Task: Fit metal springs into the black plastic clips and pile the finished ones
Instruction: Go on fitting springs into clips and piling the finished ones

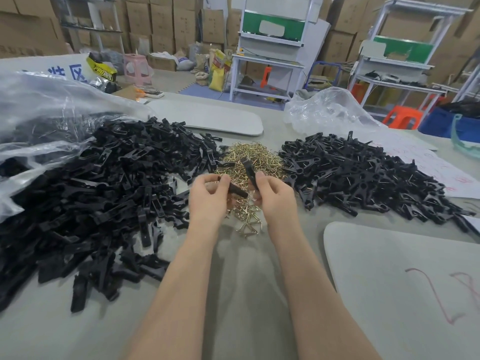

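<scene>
We look down on a grey tabletop (233,294) that fills most of the view. The largest thing on it is a sprawling pile of black clip parts (104,193), which covers the left side from the near edge up toward the far edge. Over that pile's far end, at the left edge, slumps a big clear plastic bag (39,113) with more black parts inside it. On the right side lies a smaller pile of black clips (363,175), and we can make out thin metal lines on many of them. A pale grey board (402,281) with red scribbles takes up the near right corner. A second grey board (207,116) lies toward the far edge, beyond the piles, and a crumpled clear bag (330,110) sits to its right. Between the two piles, at the middle of the tabletop, is a heap of brass-coloured springs (249,157), touching both. Just above the heap's near part we see the two hands. The left hand (207,197) has its fingers curled and pinches one black clip piece (237,189) that points toward the right hand (275,196). That hand, fingers likewise curled, grips another black clip piece (250,172), tilted with its free end pointing away. We cannot tell whether the two pieces touch, or whether either hand also holds a spring.
</scene>
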A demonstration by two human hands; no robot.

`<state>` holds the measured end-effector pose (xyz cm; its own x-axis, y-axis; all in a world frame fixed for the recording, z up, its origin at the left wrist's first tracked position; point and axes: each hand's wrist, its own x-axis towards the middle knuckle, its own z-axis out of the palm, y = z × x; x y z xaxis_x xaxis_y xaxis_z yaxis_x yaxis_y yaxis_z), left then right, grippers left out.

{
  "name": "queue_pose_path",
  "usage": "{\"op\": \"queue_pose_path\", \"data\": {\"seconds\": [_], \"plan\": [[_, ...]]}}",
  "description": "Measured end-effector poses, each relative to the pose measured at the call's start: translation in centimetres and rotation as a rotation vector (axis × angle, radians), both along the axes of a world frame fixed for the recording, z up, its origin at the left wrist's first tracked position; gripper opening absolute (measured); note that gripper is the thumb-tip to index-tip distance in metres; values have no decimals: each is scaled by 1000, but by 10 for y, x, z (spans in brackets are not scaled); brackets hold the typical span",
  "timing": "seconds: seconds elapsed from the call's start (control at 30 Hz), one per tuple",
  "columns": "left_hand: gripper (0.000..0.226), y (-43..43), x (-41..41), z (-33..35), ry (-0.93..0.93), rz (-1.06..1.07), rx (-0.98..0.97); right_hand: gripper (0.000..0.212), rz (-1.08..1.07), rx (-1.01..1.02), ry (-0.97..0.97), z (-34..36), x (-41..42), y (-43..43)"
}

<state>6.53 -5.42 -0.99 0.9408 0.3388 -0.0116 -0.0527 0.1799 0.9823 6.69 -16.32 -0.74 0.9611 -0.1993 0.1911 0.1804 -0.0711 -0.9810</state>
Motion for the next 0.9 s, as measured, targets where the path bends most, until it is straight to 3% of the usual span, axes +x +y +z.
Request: {"op": "queue_pose_path", "data": {"seconds": [0.1,0.23,0.33,0.6,0.7,0.9], "plan": [[21,2,0,-1,-23,79,69,28,40,-89,-56,0,0,2],[9,3,2,-2,-33,127,24,19,138,29,-56,-2,-2,15],[12,3,2,-3,-1,144,30,25,127,-109,-81,-6,-4,26],[10,6,1,-2,36,110,-275,25,30,-565,-289,-3,-13,35],[20,3,1,1,21,13,-315,25,-36,-555,-242,-2,-10,26],[20,-4,0,0,-29,-161,-112,22,-76,-432,-161,-2,-4,14]]}}
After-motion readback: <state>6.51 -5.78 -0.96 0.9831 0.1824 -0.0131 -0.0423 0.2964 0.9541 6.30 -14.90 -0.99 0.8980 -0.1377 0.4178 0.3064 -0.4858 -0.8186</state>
